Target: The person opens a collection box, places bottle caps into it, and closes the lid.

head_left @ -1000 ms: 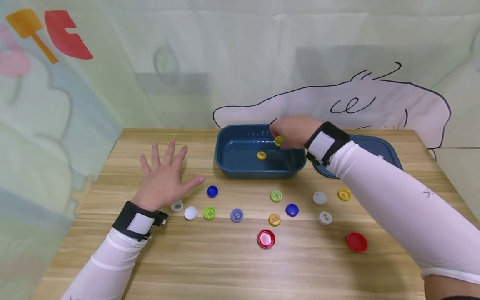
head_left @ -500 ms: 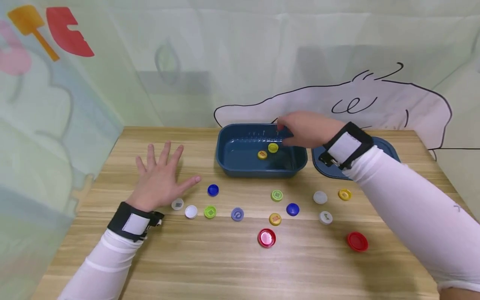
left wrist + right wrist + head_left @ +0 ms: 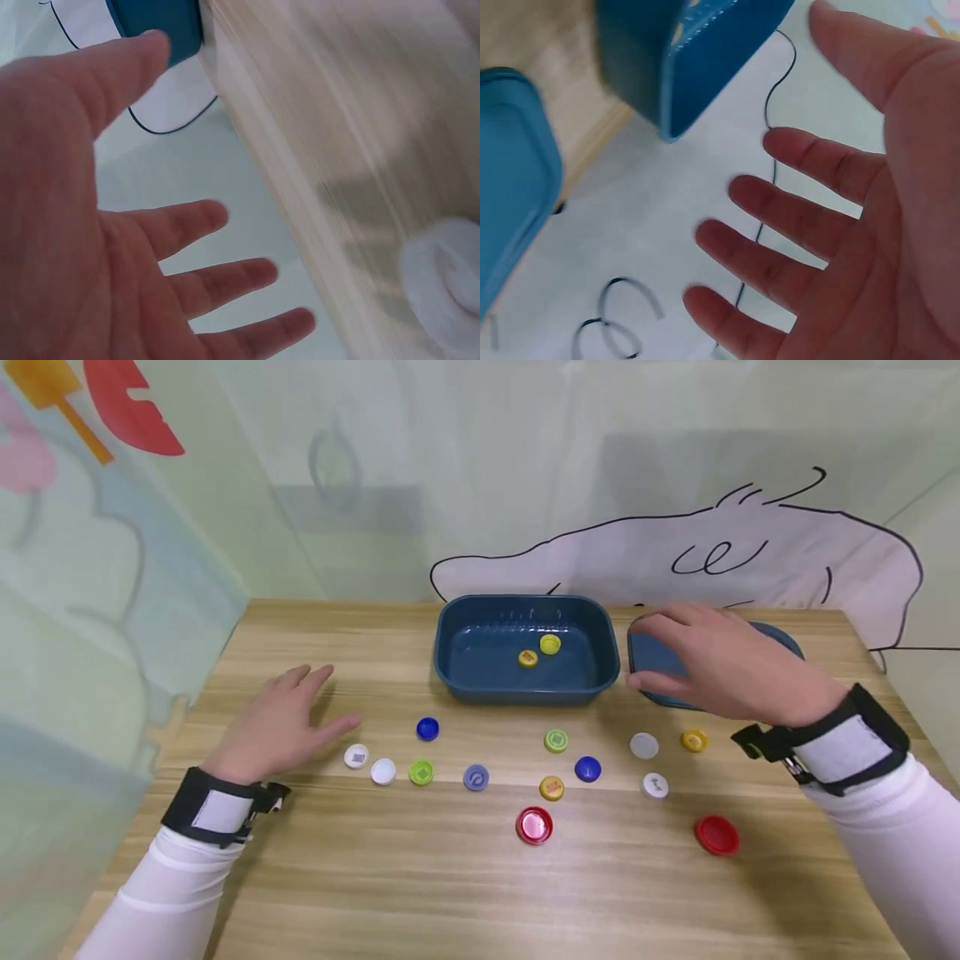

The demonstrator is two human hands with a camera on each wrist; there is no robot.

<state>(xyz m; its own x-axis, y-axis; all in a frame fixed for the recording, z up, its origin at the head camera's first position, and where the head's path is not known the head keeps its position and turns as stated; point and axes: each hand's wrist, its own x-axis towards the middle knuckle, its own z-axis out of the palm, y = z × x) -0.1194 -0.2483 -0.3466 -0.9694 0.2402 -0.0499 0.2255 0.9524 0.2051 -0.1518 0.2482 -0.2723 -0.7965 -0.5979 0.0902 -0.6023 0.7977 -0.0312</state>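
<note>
My left hand (image 3: 273, 727) hovers over the left of the table, fingers spread and holding nothing; a white bottle cap (image 3: 356, 756) lies just right of it. My right hand (image 3: 727, 664) is above the blue lid (image 3: 652, 652), partly hiding it, with fingers extended and nothing in them. Left of that hand stands a blue bin (image 3: 525, 697). A yellow cap (image 3: 550, 644) and an orange-yellow cap (image 3: 528, 658) lie inside it. The right wrist view shows the bare palm beside the bin's wall (image 3: 637, 67).
Several caps are scattered on the wooden table (image 3: 420, 893) before the bin: blue (image 3: 427, 729), green (image 3: 556, 741), purple-blue (image 3: 476, 777), orange-yellow (image 3: 552, 788), grey-white (image 3: 644, 746), yellow (image 3: 694, 741) and red (image 3: 535, 825). A printed cloth (image 3: 495, 468) hangs behind.
My right hand has let go of the yellow cap inside the bin and moved right, over the lid. My left hand has shifted slightly left and toward me.
</note>
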